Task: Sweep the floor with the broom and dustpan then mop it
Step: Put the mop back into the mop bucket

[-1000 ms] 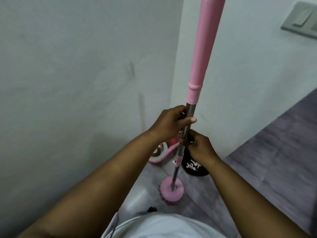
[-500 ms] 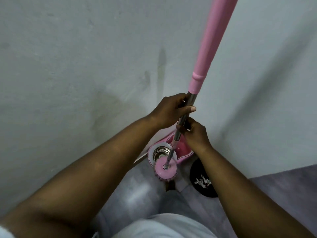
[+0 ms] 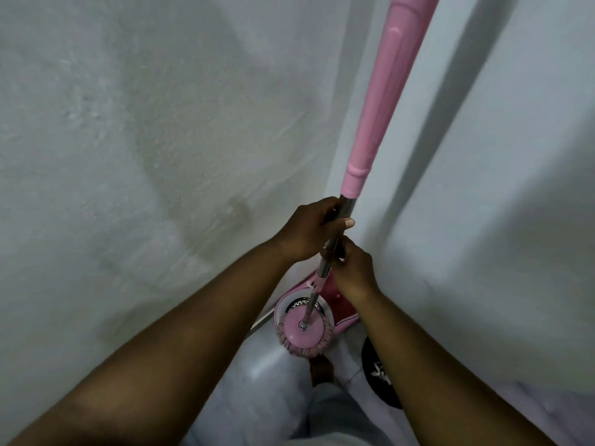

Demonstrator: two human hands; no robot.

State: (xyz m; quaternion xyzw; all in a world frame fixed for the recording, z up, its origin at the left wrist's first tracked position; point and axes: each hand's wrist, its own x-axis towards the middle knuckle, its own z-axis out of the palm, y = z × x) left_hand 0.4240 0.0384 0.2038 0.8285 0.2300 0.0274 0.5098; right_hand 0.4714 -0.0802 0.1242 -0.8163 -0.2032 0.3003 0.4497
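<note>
The left hand (image 3: 309, 228) and right hand (image 3: 352, 272) both clasp the mop (image 3: 363, 156) pole. Right of the mop, a black object (image 3: 373, 355) bears white print, seemingly illegible.

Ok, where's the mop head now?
Low centre of the head view: the mop head is at the near rim of the pink bucket.

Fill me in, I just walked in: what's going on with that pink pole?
A person grips a pink mop by its metal shaft with both hands, the left hand just above the right hand. The round mop head is low, at the pink spin bucket in the wall corner; whether they touch is unclear. A black round thing lies on the floor beside.
</note>
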